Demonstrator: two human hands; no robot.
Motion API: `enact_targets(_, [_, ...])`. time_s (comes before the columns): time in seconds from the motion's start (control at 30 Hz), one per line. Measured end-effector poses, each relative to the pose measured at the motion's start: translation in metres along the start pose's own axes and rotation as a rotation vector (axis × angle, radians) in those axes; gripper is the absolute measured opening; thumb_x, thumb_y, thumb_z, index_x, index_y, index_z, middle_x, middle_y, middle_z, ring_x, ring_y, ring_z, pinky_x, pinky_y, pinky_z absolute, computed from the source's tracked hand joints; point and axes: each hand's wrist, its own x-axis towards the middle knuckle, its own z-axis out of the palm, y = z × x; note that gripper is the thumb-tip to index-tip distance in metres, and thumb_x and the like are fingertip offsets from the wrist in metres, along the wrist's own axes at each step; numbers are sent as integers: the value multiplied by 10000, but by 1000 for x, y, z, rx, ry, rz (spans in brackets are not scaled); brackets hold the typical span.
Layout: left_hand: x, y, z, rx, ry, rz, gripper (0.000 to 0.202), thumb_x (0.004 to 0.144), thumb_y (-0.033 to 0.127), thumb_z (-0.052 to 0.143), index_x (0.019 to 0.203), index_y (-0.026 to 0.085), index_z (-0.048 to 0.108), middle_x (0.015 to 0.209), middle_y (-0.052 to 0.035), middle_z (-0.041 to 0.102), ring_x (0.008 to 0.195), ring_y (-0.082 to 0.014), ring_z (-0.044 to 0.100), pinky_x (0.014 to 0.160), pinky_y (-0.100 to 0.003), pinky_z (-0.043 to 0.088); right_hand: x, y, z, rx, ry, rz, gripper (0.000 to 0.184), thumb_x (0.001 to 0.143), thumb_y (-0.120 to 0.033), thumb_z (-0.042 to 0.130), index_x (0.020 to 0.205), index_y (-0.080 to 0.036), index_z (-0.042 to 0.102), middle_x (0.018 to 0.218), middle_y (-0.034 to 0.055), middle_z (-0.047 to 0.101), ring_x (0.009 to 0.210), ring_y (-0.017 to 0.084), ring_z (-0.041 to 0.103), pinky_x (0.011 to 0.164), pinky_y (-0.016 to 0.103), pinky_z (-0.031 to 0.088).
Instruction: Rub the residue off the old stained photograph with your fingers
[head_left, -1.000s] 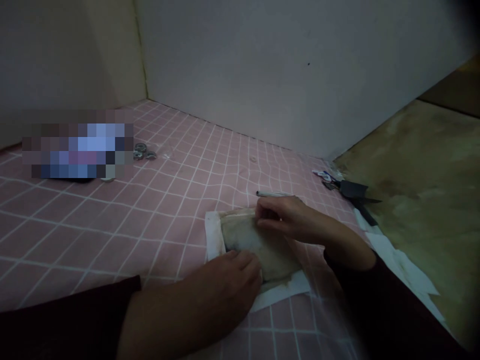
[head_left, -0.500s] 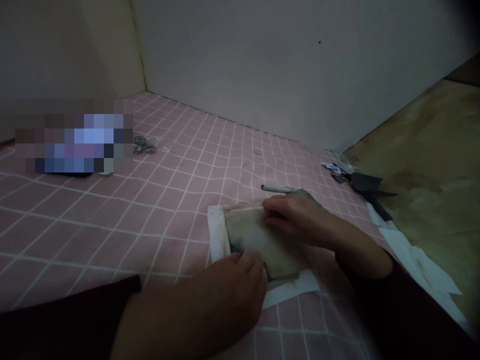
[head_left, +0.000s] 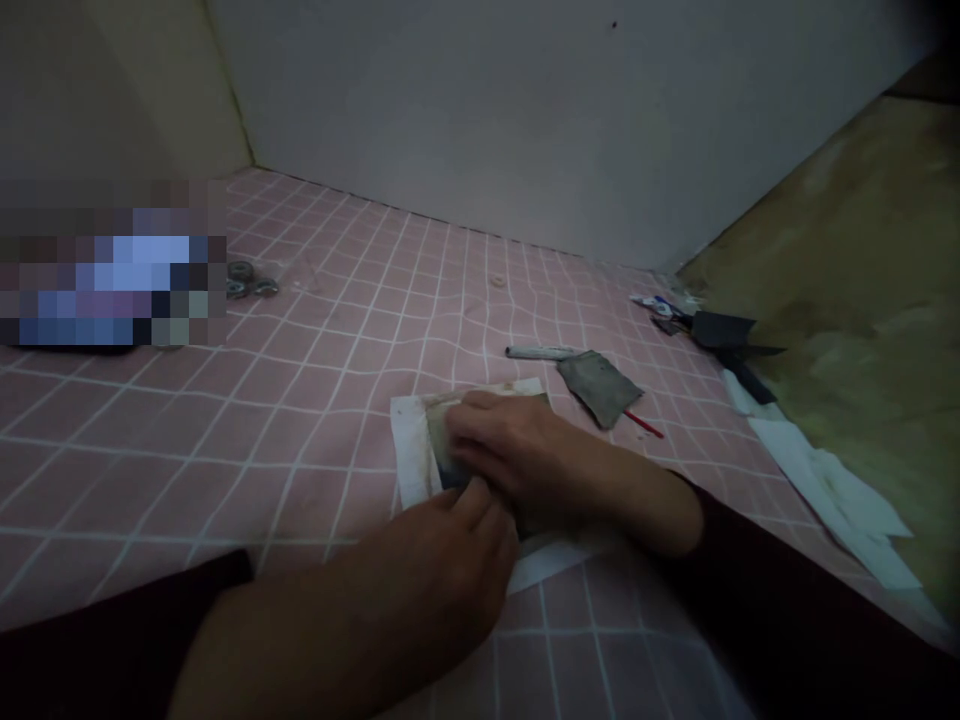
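Note:
On the pink checked cloth lies a white sheet (head_left: 411, 455) with brown-stained edges, and on it a pale, rectangular flat piece (head_left: 441, 420) mostly covered by my hands. My left hand (head_left: 461, 555) is closed at the near edge of the flat piece, fingertips pressed together. Just beyond it, my right hand (head_left: 517, 440) is curled over the middle of the flat piece, fingers bent and partly blurred. The two hands' fingers nearly meet beside a small dark patch (head_left: 450, 478). Whatever their fingertips pinch is hidden.
Beyond my right hand lie a grey scrap of sheet (head_left: 600, 388), a red stick (head_left: 645, 424) and a grey tube (head_left: 536, 352). Black pieces (head_left: 724, 330) and white paper (head_left: 832, 490) sit at right. Metal rings (head_left: 241, 278) lie at left by a blurred-out object (head_left: 112, 290).
My right hand has moved left across the flat piece, close to my left hand. The grey scrap and red stick have come into fuller view. The view has shifted slightly.

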Motion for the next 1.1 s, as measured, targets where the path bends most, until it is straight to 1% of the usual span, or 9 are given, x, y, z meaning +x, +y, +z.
enact_targets(0.07, [2,0,4,27,20,6,303,931,81,389,1130,60,617,1142,-166,668,1019,-265,634,839,-389,541,2,1,0,-5,-24,-9,166,910,-88,445,785,-191,483,874,23,567,754,132,505,672,250,367])
enact_targets(0.2, [6,-3,1,40,64,20,306,947,68,352,1079,61,628,1157,-175,667,995,-255,646,748,-350,550,-2,8,-4,-194,13,128,179,859,-79,507,724,-189,463,745,0,531,687,133,458,668,269,335])
enact_targets(0.3, [7,-3,-2,54,53,38,300,938,59,353,1037,60,637,1082,-166,690,955,-258,656,727,-359,549,0,3,1,-99,55,58,158,906,-92,461,779,-185,480,827,18,548,737,134,483,689,257,361])
enact_targets(0.43, [7,-3,-2,72,68,49,271,942,76,390,1041,50,641,1078,-169,694,950,-255,664,764,-361,549,2,3,-1,-47,-1,2,149,914,-116,450,792,-195,483,857,25,577,759,142,519,689,260,367])
enact_targets(0.57, [8,-4,-6,64,74,48,308,953,73,362,1044,61,655,1093,-153,696,959,-236,663,797,-344,552,-3,9,-9,-239,7,203,177,849,-103,512,714,-200,451,737,14,565,673,147,475,635,286,305])
enact_targets(0.67, [11,-5,-10,77,54,62,384,947,44,300,989,75,680,1001,-130,718,894,-232,675,750,-347,567,1,3,-4,-85,65,77,150,902,-121,461,772,-197,455,814,19,586,717,137,490,668,265,342])
enact_targets(0.77, [13,-6,-13,102,35,59,440,943,23,255,1032,59,685,1022,-144,720,893,-239,684,726,-350,580,3,3,-2,-13,25,18,137,908,-114,444,798,-194,458,817,12,575,720,129,494,658,259,341])
enact_targets(0.93, [13,-6,-13,89,52,72,447,955,25,249,1100,37,672,1106,-161,704,959,-232,680,805,-342,585,-3,12,-4,-187,90,139,154,853,-103,514,748,-199,455,742,6,550,664,135,445,623,284,297])
enact_targets(1.1, [13,-6,-12,96,9,56,450,946,14,243,1058,59,676,1018,-146,714,872,-246,682,682,-361,582,4,2,5,7,72,-79,154,912,-93,438,800,-193,468,834,14,569,749,130,506,680,267,353])
